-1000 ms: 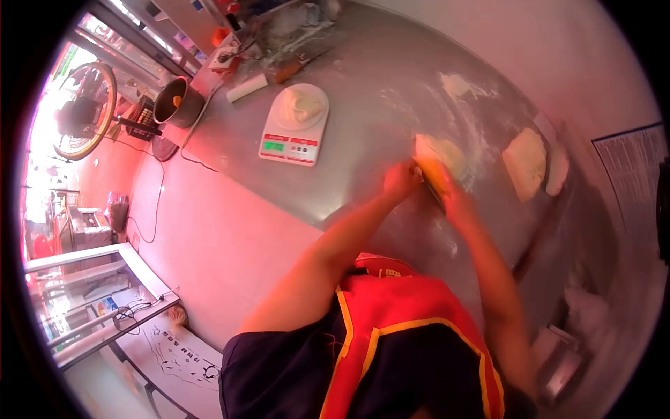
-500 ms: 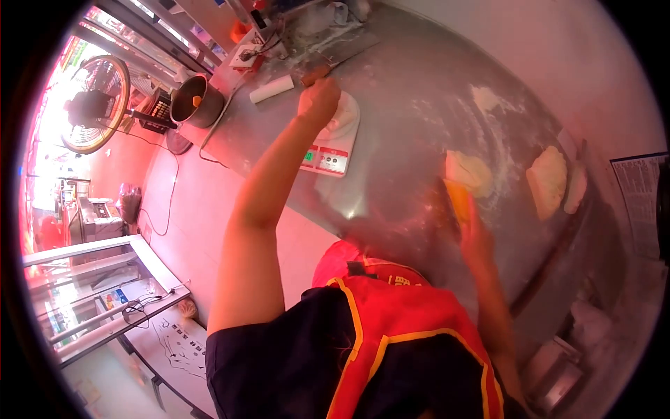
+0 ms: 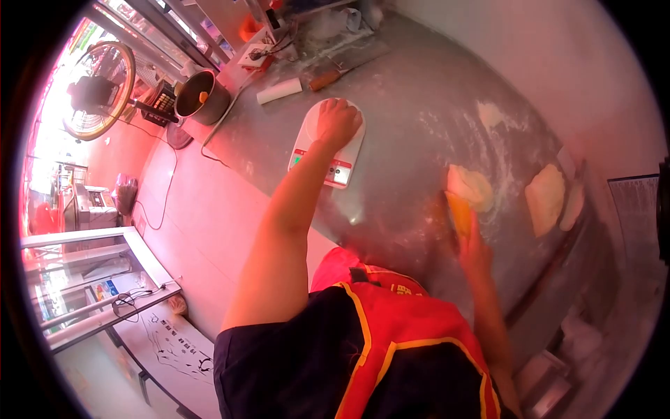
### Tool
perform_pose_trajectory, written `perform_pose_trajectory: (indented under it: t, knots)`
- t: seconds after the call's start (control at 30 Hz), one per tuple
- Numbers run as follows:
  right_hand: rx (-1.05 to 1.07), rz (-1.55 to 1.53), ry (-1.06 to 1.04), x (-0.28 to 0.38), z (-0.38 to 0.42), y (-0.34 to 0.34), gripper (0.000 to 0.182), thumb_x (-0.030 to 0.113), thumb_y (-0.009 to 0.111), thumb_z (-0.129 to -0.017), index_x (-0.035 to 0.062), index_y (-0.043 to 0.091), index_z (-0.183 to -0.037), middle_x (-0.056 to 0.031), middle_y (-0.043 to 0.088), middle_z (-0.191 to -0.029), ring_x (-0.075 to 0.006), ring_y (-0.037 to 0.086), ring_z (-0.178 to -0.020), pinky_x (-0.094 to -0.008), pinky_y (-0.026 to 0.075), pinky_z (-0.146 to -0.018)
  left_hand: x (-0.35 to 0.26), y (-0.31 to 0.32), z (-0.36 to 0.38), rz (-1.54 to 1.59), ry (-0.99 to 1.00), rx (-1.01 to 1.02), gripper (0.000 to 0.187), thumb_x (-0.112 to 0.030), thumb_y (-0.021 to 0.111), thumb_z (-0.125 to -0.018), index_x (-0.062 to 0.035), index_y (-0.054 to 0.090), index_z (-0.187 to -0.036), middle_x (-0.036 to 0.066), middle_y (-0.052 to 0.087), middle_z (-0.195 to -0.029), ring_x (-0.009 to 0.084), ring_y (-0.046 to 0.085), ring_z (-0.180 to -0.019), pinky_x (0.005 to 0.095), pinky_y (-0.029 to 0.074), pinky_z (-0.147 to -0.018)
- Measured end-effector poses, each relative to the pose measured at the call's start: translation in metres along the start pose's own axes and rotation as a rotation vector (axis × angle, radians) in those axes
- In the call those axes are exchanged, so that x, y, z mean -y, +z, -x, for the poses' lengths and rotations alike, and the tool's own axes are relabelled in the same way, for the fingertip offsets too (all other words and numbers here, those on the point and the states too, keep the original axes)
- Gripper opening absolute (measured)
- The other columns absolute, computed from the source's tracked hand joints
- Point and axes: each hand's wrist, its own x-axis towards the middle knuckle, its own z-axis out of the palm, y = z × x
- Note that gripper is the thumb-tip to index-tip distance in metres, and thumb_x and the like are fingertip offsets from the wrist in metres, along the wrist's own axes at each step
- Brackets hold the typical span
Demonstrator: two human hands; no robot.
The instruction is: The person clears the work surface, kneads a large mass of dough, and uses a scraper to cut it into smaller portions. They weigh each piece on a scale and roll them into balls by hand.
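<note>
**Grey metal surface (image 3: 405, 119): left hand (image 3: 338, 124) over scale (image 3: 340, 173), right hand (image 3: 476, 251) on yellow tool (image 3: 458, 213)**

Left hand: Bent down onto the white top of the scale, with fingers curled. Cannot tell how tightly closed, or whether around anything; hidden beneath the palm.

Right hand: Closed around the yellow tool, well in from the right edge of the surface. Aimed away from the body, toward the near dough piece (image 3: 469, 188); touching or just beside it, cannot tell which.

Near dough piece: Flat on the right half of the surface, between the yellow tool and a pale floury patch (image 3: 490, 115).

Larger dough piece (image 3: 544, 201): Close to the right, wall-side edge. Narrow pale piece (image 3: 574, 207) alongside, nearer that edge.

Scale: Near the left edge. Partly blocked from view: display crossed by the left forearm (image 3: 289, 202), much of the top covered by the left hand.

Toward the far left corner, beyond the scale: white cylinder (image 3: 279, 91), with brown-handled implement (image 3: 324, 80) just beside. Farther out: white box (image 3: 257, 56) with dark leads on top.

At the left edge: dark pot (image 3: 202, 98), with a cable (image 3: 225, 120) running past. Off the surface, beyond that edge: fan (image 3: 101, 91).
</note>
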Motion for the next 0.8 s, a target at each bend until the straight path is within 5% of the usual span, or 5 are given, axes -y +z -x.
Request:
perform_pose_trajectory:
  t: [0.17, 0.23, 0.3, 0.43, 0.8]
  knots:
    - [0.012, -0.056, -0.009, -0.007, 0.002, 0.001, 0.065, 0.009, 0.054, -0.089, 0.0153, 0.027, -0.148, -0.0217, 0.06, -0.118, -0.0416, 0.061, -0.096, -0.046, 0.05, -0.077, -0.03, 0.017, 0.012, -0.327, -0.092, -0.27, 0.04, -0.02, 0.055, -0.083, -0.005, 0.056, -0.119, 0.018, 0.05, -0.127, 0.0351, 0.041, -0.123, 0.0482, 0.024, -0.11]
    - [0.096, -0.089, 0.118, -0.007, 0.003, -0.007, 0.063, 0.012, 0.052, -0.09, 0.0157, 0.026, -0.148, -0.0224, 0.059, -0.119, -0.042, 0.061, -0.098, -0.0463, 0.05, -0.078, -0.066, 0.002, 0.033, -0.099, -0.087, -0.109, 0.053, -0.025, 0.055, -0.087, -0.0003, 0.043, -0.132, 0.022, 0.038, -0.141, 0.0372, 0.033, -0.132, 0.0497, 0.023, -0.112]
    - [0.253, -0.114, 0.363, 0.001, 0.001, -0.032, 0.062, 0.016, 0.049, -0.091, 0.0159, 0.025, -0.148, -0.0231, 0.059, -0.121, -0.0418, 0.061, -0.1, -0.0458, 0.05, -0.08, -0.098, 0.007, 0.065, 0.078, 0.007, 0.019, 0.051, -0.027, 0.056, -0.087, -0.001, 0.045, -0.13, 0.022, 0.042, -0.136, 0.0375, 0.035, -0.131, 0.0463, 0.027, -0.111]
    - [-0.296, -0.286, 0.322, -0.054, 0.019, -0.043, 0.063, 0.016, 0.047, -0.092, 0.0147, 0.021, -0.149, -0.0256, 0.051, -0.131, -0.038, 0.055, -0.116, -0.0442, 0.046, -0.092, -0.137, 0.005, 0.128, 0.304, 0.136, 0.066, 0.045, -0.019, 0.059, -0.086, -0.0041, 0.048, -0.127, 0.022, 0.038, -0.138, 0.0384, 0.036, -0.129, 0.0458, 0.034, -0.107]
    - [-0.076, 0.034, 0.518, -0.116, 0.054, -0.039, 0.063, 0.008, 0.046, -0.091, 0.0142, 0.02, -0.148, -0.0271, 0.052, -0.127, -0.0438, 0.054, -0.112, -0.0468, 0.045, -0.09, -0.135, -0.006, 0.182, 0.358, 0.003, 0.087, 0.047, -0.018, 0.065, -0.081, -0.0054, 0.05, -0.124, 0.021, 0.038, -0.138, 0.0392, 0.038, -0.128, 0.0456, 0.035, -0.107]
